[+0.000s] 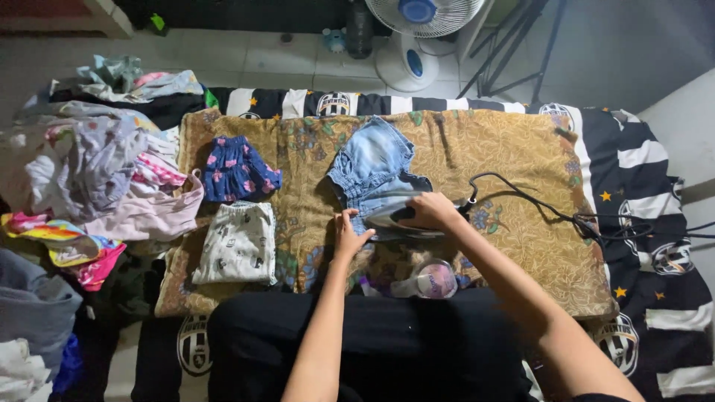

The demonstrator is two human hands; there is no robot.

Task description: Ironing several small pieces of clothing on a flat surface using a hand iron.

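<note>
- Right hand [430, 209]: fingers curled closed around the handle of the clothes iron [402, 219], resting on the denim shorts [374, 170].
- Left hand [348, 235]: fingers spread flat, pressing the shorts' lower hem.
- Iron's soleplate mostly hidden by the hand.
- Beneath: brown patterned cloth [514, 171]; black cord [551, 212] trailing right.

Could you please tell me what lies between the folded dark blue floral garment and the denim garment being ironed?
Only bare brown patterned cloth separates the floral garment from the denim garment, in the head view.
</note>
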